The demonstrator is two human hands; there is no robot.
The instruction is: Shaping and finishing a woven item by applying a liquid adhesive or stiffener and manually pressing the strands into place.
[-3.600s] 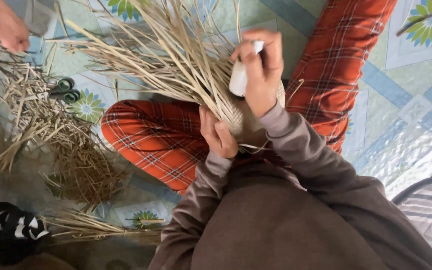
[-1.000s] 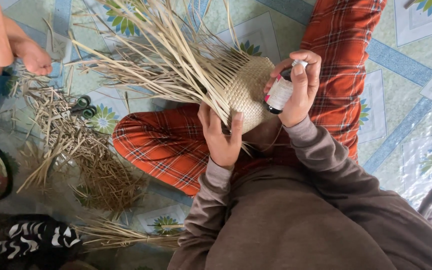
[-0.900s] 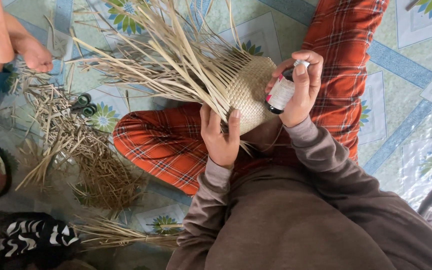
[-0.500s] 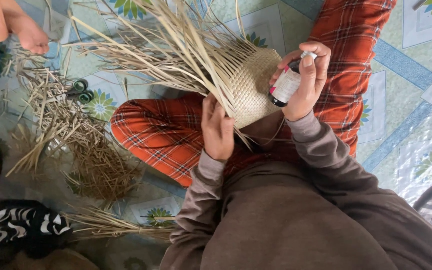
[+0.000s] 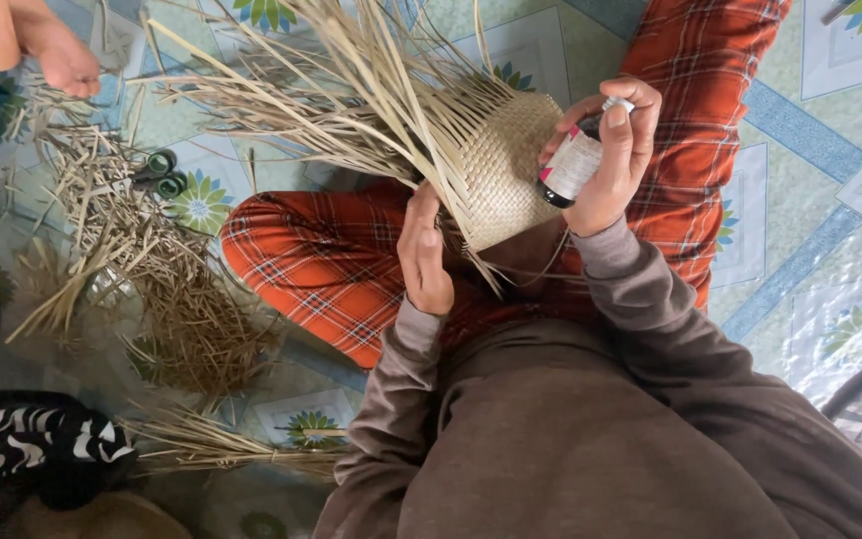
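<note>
My left hand (image 5: 423, 252) grips the near side of a half-woven straw basket (image 5: 506, 168), whose long loose straw strips (image 5: 351, 90) fan out up and to the left. In my right hand (image 5: 611, 155) is a small dark bottle with a white label and white cap (image 5: 573, 165), held against the basket's woven right side. The basket rests over my lap, above my red plaid trouser legs (image 5: 321, 265).
A heap of cut straw scraps (image 5: 142, 269) lies on the patterned floor mat at the left, with green-handled scissors (image 5: 160, 172) beside it. Another person's foot (image 5: 57, 50) is at the top left. A black-and-white patterned cloth (image 5: 37, 449) lies at the bottom left.
The bottle has come down from above the basket to its right side, now tilted. My left hand has slid up along the weave. The other person's foot shifted slightly.
</note>
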